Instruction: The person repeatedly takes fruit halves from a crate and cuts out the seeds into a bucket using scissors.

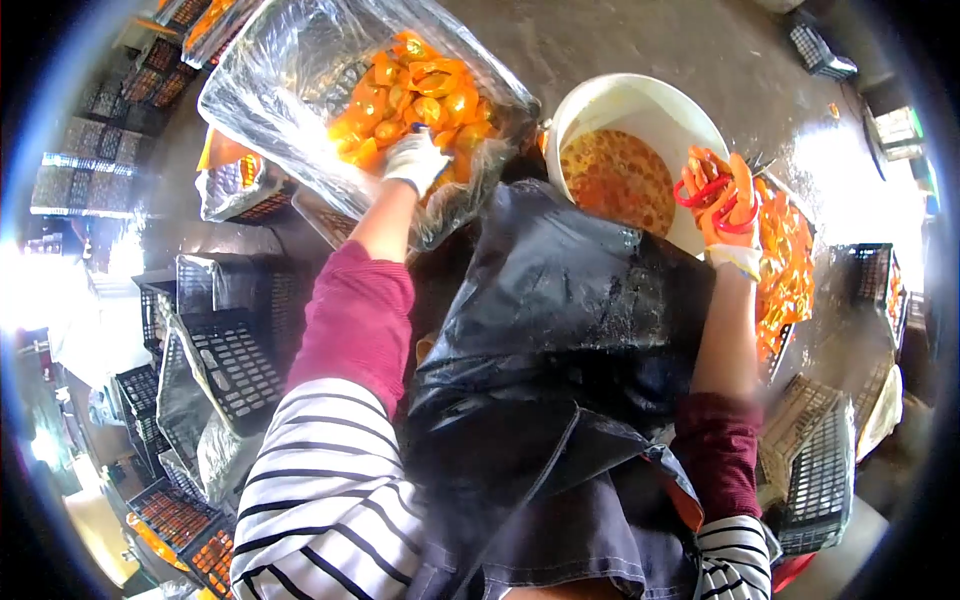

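My left hand [415, 160], in a white glove, reaches into a crate lined with clear plastic [270, 95]. It touches a heap of glossy orange pieces [430, 85] that look like peppers; its fingertips are partly hidden among them. Over the right rim of a white bucket [560, 110], my right hand [735, 205] wears an orange-coated glove. Its fingers are closed through the red handles of a pair of scissors [688, 195], whose dark blades point up and right. Reddish-brown liquid with round bits [615, 175] sits in the bucket.
Beyond my right forearm stands a crate full of orange pieces [785, 260]. Black plastic crates [235, 365] are stacked at the left, others [815, 480] at the lower right. A dark apron [580, 300] covers my lap, close to the bucket. The floor [640, 40] looks wet.
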`<state>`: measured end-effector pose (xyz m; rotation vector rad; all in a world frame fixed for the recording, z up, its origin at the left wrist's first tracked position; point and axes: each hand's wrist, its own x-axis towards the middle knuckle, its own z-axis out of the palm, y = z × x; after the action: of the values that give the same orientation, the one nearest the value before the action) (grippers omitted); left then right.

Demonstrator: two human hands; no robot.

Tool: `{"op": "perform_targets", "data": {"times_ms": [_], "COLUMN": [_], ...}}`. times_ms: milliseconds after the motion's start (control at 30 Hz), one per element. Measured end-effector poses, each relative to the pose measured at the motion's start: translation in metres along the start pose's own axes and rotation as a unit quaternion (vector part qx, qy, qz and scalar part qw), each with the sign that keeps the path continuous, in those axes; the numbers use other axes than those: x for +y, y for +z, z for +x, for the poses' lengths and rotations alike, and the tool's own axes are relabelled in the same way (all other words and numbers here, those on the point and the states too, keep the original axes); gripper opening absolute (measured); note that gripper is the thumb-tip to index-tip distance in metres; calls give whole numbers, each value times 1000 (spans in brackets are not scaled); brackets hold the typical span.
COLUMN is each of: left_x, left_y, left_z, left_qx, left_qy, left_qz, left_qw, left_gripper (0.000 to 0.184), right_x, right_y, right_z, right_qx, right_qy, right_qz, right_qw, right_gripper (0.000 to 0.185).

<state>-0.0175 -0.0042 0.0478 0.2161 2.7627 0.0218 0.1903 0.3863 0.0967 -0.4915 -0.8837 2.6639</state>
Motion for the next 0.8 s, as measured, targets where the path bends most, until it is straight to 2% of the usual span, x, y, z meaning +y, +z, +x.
{"op": "perform_targets", "data": {"times_ms": [67, 100, 133, 200, 267, 300, 333, 367, 433, 467, 533, 633, 700, 733, 767, 800], "left_x": [4, -2, 0, -1, -6, -8, -25, -25, -25, -28, -15, 10, 35, 50, 65, 81], "left_y": [5, 22, 25, 23, 12, 5, 37, 35, 30, 16, -3, -20, -37, -47, -59, -67], "left_z": [8, 15, 14, 19, 13, 9, 37, 34, 22, 13, -5, -1, 7, 9, 3, -2], "left_qx": [-25, 1, 32, -26, -19, -42, -102, -103, -98, -224, -203, -113, -53, -24, 34, 64], "left_qy": [-2, 49, 47, 5, -1, -30, -48, -17, 49, 26, 34, 66, 77, 84, 94, 180], "left_qz": [-28, -42, -85, -87, -172, -278, -608, -744, -931, -950, -953, -923, -872, -841, -801, -763], "left_qw": [999, 998, 995, 996, 985, 959, 786, 660, 348, 217, 222, 363, 480, 534, 590, 617], "left_gripper": [60, 55, 56, 60, 66, 62, 47, 42, 33, 36, 42, 43, 42, 41, 38, 41], "right_x": [1, 3, 5, 15, 14, 14, 13, 13, 12, 12, 13, 14, 10, 10, 7, 9], "right_y": [-5, -8, -13, -37, -40, -41, -41, -42, -42, -42, -41, -39, -21, -12, -15, -19], "right_z": [5, 7, 7, 10, 10, 10, 10, 7, 5, 4, 4, 2, -5, -9, -8, -5], "right_qx": [-13, -8, -4, -112, -104, -105, -106, -154, -222, -241, -241, -165, -92, -104, -100, -78], "right_qy": [16, 14, 10, -49, -31, -29, -26, -43, -67, -71, -70, -35, 11, -76, -53, -37], "right_qz": [-8, -7, -7, -72, -66, -74, -81, -98, -118, -122, -118, -80, -31, -284, -267, -191], "right_qw": [1000, 1000, 1000, 990, 992, 991, 991, 982, 966, 960, 961, 982, 995, 950, 957, 978], "right_gripper": [37, 40, 42, 60, 73, 80, 87, 89, 93, 94, 90, 73, 57, 42, 42, 42]}}
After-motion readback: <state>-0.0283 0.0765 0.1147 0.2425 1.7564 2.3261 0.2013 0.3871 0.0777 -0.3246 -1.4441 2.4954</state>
